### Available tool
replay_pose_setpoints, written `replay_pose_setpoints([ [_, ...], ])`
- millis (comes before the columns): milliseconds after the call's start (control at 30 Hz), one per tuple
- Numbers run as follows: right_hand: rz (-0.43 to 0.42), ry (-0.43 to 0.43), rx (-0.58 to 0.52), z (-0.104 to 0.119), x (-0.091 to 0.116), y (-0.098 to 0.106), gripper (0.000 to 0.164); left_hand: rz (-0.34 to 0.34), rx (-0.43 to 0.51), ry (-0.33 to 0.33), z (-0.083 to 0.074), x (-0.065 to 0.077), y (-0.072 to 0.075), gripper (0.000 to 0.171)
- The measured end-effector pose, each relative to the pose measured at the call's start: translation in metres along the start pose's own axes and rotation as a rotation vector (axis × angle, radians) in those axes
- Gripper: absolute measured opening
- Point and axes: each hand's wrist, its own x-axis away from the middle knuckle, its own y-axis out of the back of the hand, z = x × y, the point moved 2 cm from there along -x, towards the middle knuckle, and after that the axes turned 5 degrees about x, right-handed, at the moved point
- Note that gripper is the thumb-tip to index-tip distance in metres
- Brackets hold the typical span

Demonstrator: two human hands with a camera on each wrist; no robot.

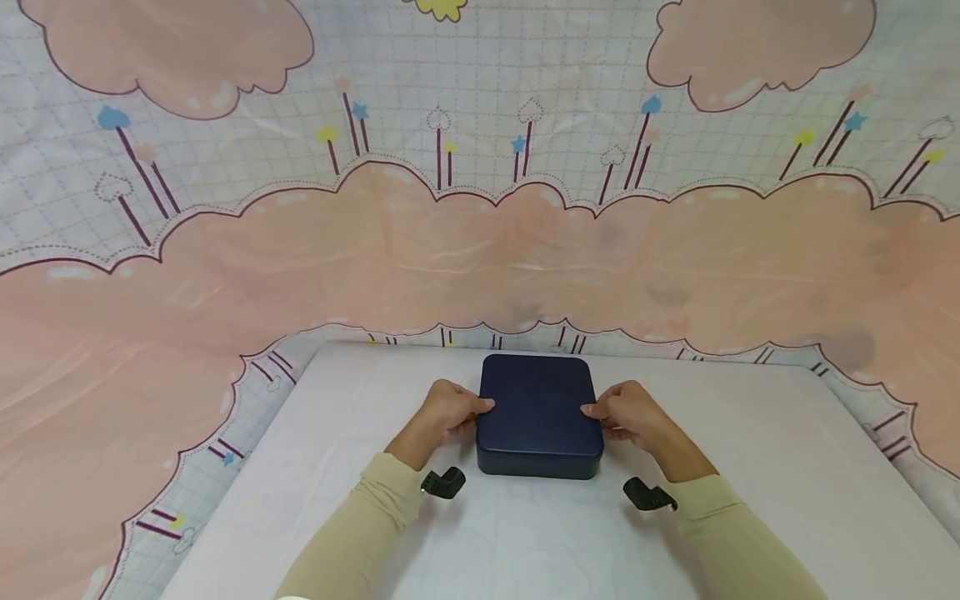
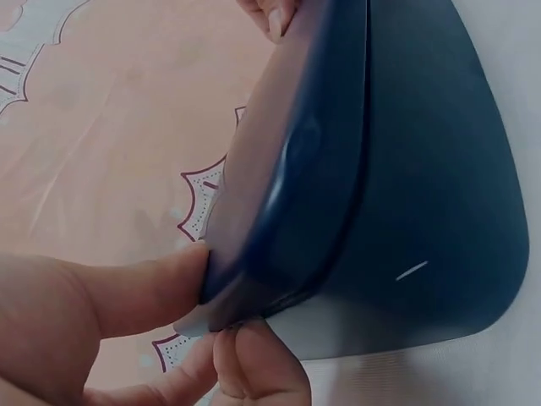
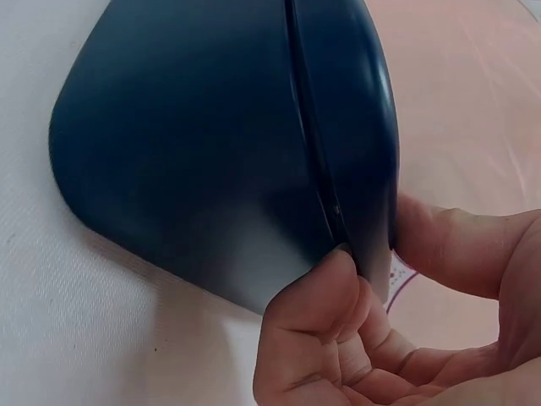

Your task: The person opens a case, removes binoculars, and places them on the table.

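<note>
A dark blue, rounded-corner box (image 1: 537, 404) with a lid sits on the white table. My left hand (image 1: 452, 408) pinches the lid's left edge, the thumb on top and curled fingers below the rim. On the opposite edge my right hand (image 1: 626, 410) pinches the lid the same way. In the left wrist view the lid's seam runs along the box's side (image 2: 431, 161), which has a short pale scratch. The right wrist view shows fingertips (image 3: 325, 288) at the seam under the lid's rim. What is inside the box is hidden.
The white tabletop (image 1: 337, 400) stretches around the box. Behind and beside it hangs a patterned cloth (image 1: 480, 258) with clouds and stars. Black wrist cameras (image 1: 444, 483) hang inside each forearm, near the box's front corners.
</note>
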Motion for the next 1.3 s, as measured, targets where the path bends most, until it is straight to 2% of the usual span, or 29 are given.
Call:
replay_pose_setpoints([
  [400, 0.02, -0.011, -0.023, -0.001, -0.007, -0.001, 0.022, 0.006, 0.007, 0.011, 0.003, -0.005, 0.0, 0.025],
  [800, 0.02, -0.013, -0.027, 0.001, -0.004, -0.002, 0.025, 0.026, 0.027, 0.024, 0.003, -0.006, 0.002, 0.022],
  [933, 0.023, -0.001, -0.035, 0.006, -0.001, 0.0, 0.021, 0.052, 0.037, 0.031, -0.001, -0.004, 0.006, 0.023],
  [1133, 0.037, 0.05, -0.056, 0.018, 0.004, 0.005, 0.02, 0.062, 0.074, 0.007, -0.014, -0.001, 0.014, 0.021],
  [1300, 0.046, 0.064, -0.068, 0.021, 0.007, 0.004, 0.019, 0.069, 0.08, 0.009, -0.017, 0.001, 0.018, 0.021],
])
